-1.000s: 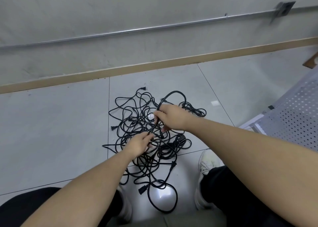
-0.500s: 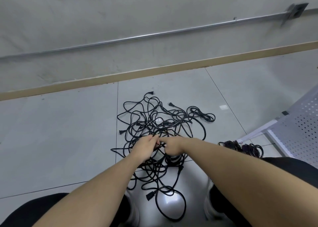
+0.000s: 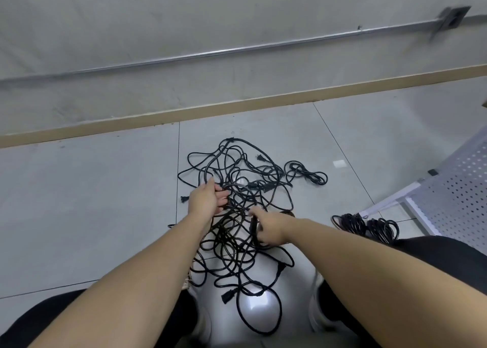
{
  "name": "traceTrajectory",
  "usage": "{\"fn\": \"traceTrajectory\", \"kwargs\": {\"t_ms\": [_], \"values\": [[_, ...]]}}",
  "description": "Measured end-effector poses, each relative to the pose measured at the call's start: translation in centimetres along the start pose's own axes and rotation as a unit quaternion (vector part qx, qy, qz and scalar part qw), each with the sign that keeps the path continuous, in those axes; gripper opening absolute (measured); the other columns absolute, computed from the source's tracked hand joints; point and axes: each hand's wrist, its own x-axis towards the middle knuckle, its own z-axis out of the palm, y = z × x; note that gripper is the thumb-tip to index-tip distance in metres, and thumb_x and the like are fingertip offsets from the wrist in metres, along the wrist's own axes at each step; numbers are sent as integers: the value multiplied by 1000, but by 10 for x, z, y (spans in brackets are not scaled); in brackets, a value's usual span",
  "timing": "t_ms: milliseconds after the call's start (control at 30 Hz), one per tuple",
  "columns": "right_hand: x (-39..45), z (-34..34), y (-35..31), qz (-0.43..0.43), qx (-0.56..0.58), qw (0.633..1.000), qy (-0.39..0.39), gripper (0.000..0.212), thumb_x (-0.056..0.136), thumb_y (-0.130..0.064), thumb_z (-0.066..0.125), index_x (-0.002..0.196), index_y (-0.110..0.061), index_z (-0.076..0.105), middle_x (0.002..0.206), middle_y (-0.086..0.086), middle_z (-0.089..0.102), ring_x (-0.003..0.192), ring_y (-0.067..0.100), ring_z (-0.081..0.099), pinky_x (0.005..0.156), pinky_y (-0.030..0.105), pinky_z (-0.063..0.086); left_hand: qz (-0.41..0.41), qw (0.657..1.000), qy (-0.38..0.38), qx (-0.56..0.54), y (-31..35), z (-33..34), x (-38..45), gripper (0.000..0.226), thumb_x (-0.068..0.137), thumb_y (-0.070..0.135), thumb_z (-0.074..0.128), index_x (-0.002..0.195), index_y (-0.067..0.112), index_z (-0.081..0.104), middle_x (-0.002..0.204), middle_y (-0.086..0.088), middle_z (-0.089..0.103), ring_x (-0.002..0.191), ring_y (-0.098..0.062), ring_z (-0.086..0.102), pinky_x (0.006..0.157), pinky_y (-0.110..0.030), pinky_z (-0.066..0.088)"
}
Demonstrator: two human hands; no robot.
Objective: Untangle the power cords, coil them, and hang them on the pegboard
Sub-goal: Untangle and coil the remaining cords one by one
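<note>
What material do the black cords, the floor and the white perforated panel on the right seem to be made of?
Black cords: likely rubber or PVC sheath, matte; they bend in soft loops with little shine.
Floor: probably glazed ceramic tile, glossy; grout lines and a bright light reflection show.
Perforated panel: looks like painted sheet metal, with regular punched holes and thin folded edges, though plastic is possible.

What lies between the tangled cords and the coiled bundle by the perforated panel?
In the head view, only bare floor tile separates the tangled cords from the coiled bundle.
</note>
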Motion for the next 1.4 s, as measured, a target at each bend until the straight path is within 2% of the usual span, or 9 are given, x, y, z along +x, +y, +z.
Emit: {"fn": "traceTrajectory", "kwargs": {"t_ms": [100, 200, 333, 600, 767, 967, 1100, 1200, 1400], "values": [[-3, -18, -9, 10, 110, 987, 114, 29, 95, -28, 56, 114, -19, 36, 90, 3, 58, 84, 26, 59, 68, 37, 44, 25, 999, -30, -34, 19, 2, -9, 35, 111, 33, 41, 86, 12, 54, 98, -16, 77, 79, -25, 68, 62, -28, 49], [-13, -42, -17, 28, 230, 951, 206, 39, 95, -35, 59, 117, -17, 33, 84, 2, 58, 71, 20, 51, 61, 32, 39, 44, 997, -55, -35, 37, -2, -23, 36, 111, 34, 39, 86, 14, 54, 92, -13, 78, 77, -22, 73, 60, -25, 53], [-36, -78, -26, -21, 397, 894, 206, 32, 104, -27, 52, 128, -17, 32, 75, 6, 65, 61, 22, 62, 54, 33, 47, 81, 991, -100, -24, 55, -13, -46, 36, 112, 37, 36, 94, 14, 57, 96, -9, 80, 91, -26, 76, 75, -30, 55], [-104, -113, -41, -60, 380, 906, 179, 33, 106, -43, 46, 112, -13, 60, 66, 1, 51, 52, 18, 47, 36, 21, 36, 146, 971, -183, 56, 75, -15, -95, 37, 113, 34, 33, 115, 17, 66, 102, -3, 80, 91, -22, 77, 81, -31, 56], [-108, -108, -35, -97, 371, 882, 273, 31, 105, -39, 48, 99, -15, 67, 73, 1, 52, 55, 14, 47, 48, 27, 46, 166, 967, -178, 71, 80, -13, -109, 35, 111, 33, 37, 114, 17, 68, 97, -3, 80, 83, -23, 75, 72, -30, 54], [-112, -108, -44, -189, 415, 840, 293, 25, 107, -26, 50, 103, -8, 66, 113, -6, 67, 112, 17, 64, 94, 40, 58, 91, 978, -68, 173, 78, -22, -86, 44, 92, 53, 68, 104, 13, 53, 89, -8, 70, 79, -24, 66, 57, -30, 51], [-108, -108, -52, -263, 437, 823, 251, 28, 109, -19, 43, 81, -21, 47, 128, -6, 70, 128, 21, 59, 106, 39, 43, 262, 876, 64, 400, 71, -15, -76, 41, 87, 36, 75, 111, 14, 49, 116, -3, 52, 117, -31, 51, 99, -42, 44], [-109, -110, -60, -311, 482, 786, 231, 31, 110, -13, 36, 80, -18, 40, 126, 10, 71, 117, 17, 66, 96, 24, 47, 394, 850, -26, 349, 74, -1, -87, 21, 93, 22, 45, 113, 24, 52, 113, 9, 65, 127, -22, 50, 118, -43, 30], [-110, -120, -58, -324, 538, 745, 225, 31, 109, -18, 32, 79, -19, 35, 126, 13, 71, 123, 29, 64, 110, 46, 41, 265, 910, -252, 196, 74, 23, -99, 26, 108, 36, 45, 103, 20, 64, 72, 3, 69, 73, -12, 69, 77, -27, 52]]}}
